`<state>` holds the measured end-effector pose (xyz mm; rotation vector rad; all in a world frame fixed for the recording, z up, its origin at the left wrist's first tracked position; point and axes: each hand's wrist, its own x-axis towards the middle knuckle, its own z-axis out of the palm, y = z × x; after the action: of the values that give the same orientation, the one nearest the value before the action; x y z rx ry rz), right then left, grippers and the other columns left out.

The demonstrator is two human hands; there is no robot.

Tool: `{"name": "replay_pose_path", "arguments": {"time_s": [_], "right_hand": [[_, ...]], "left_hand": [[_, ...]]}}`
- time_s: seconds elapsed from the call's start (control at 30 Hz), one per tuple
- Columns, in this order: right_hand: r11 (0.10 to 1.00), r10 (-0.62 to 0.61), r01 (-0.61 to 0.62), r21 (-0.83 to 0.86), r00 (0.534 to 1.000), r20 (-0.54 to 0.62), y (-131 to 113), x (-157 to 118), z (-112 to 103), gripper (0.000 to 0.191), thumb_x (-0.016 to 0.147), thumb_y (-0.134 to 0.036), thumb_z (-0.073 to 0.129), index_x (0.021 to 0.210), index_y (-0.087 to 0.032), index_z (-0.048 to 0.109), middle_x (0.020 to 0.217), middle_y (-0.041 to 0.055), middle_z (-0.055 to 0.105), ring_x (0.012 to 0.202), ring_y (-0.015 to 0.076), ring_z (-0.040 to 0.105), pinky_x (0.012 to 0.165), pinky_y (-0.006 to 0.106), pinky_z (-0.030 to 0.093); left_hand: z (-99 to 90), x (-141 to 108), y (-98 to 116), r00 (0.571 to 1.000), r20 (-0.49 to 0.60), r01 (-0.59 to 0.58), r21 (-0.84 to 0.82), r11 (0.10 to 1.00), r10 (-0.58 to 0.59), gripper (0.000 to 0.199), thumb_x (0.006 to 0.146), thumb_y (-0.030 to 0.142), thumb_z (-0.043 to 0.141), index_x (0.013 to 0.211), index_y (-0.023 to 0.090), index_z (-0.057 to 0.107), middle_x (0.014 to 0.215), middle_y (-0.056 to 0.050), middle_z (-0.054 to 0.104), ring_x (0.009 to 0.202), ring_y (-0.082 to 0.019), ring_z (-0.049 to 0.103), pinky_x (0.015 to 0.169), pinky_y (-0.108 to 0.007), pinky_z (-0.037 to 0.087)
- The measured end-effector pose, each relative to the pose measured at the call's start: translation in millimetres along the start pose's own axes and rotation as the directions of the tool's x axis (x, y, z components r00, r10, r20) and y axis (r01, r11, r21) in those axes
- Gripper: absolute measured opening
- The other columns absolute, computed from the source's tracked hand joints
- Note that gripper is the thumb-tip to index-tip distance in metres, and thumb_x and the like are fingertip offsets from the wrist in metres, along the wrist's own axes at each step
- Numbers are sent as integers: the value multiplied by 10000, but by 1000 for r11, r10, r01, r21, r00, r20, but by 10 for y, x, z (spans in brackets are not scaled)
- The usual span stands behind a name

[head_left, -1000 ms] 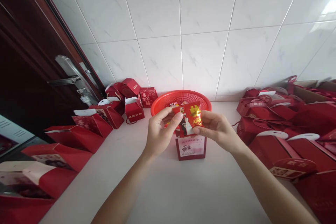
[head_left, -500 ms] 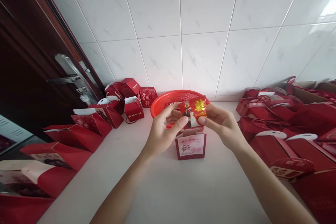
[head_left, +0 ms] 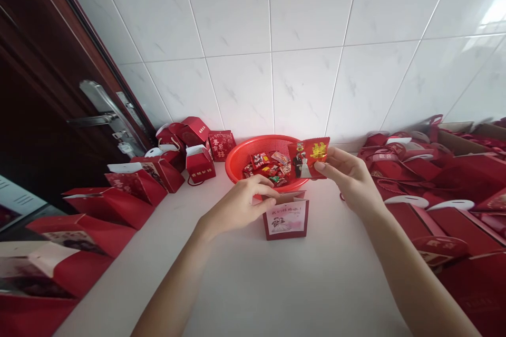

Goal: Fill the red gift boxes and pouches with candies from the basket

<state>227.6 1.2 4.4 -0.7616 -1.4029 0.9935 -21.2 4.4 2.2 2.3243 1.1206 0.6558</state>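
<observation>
A small red-and-white paper gift box [head_left: 286,219] stands upright with its top open, a couple drawn on its front panel. My left hand [head_left: 241,201] is at its upper left rim, thumb at the front panel's corner and fingers curled over the opening. Pinched by one end in my right hand [head_left: 351,176] is a red candy packet [head_left: 308,159] with gold lettering and a bride and groom, held above and slightly right of the box. Right behind is a red plastic basket [head_left: 236,154] with several wrapped candies [head_left: 272,168] in it.
Red gift boxes [head_left: 118,205] line the left side, and several more [head_left: 200,163] cluster by the wall. On the right lies a heap of red boxes [head_left: 419,210], with cardboard cartons [head_left: 458,141] behind. A door handle [head_left: 105,116] juts out at left; a tiled wall [head_left: 304,89] closes the back.
My left hand has let go of the packet and come down to the gift box's rim. My right hand has moved right with the packet, uncovering the candies in the basket.
</observation>
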Motion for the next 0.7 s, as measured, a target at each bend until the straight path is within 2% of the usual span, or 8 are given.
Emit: {"name": "replay_pose_path", "arguments": {"time_s": [0.13,0.23,0.37,0.53,0.6,0.7], "right_hand": [[1000,16,-16,-3,999,27,9,8,-10,239,874,-401,736,1013,-206,741,1015,62,769,972,233,717,868,362,591],[1000,24,-23,-20,999,32,-10,10,-21,226,868,-421,738,916,-200,728,999,60,764,983,233,711,892,365,581],[999,32,-29,-46,998,59,-33,15,-42,236,857,-427,750,845,-198,694,917,51,740,932,221,707,856,352,583],[990,-23,45,-133,987,162,-6,34,-66,226,887,-408,722,944,-190,704,936,60,731,882,207,703,793,335,588],[979,-49,89,-183,976,212,22,36,-58,209,904,-394,705,939,-187,700,918,58,736,889,214,709,822,351,581],[945,-99,172,-278,961,257,67,29,-21,166,925,-352,679,927,-187,698,914,56,745,916,221,713,875,366,564]], "left_hand": [[27,49,8,999,30,22,-30,999,-21,288,958,244,553,1141,294,769,1096,-56,738,1012,-226,681,873,-347,540],[31,75,2,995,24,102,-94,990,-100,271,901,299,654,1150,262,755,1173,-69,737,1069,-266,685,910,-379,551],[18,90,-36,985,73,166,-159,973,-156,412,802,283,754,1211,255,716,1292,-66,700,1163,-298,658,998,-417,529],[-18,97,-63,966,187,212,-198,957,-176,623,757,400,808,1340,271,633,1423,-67,614,1164,-295,649,960,-400,544],[-21,109,-64,963,205,220,-221,950,-176,694,730,421,831,1366,252,610,1436,-81,602,1203,-309,625,982,-403,529],[-10,133,-72,954,236,243,-252,937,-185,757,707,393,848,1401,245,584,1387,-86,636,1161,-312,648,989,-421,520]]}}
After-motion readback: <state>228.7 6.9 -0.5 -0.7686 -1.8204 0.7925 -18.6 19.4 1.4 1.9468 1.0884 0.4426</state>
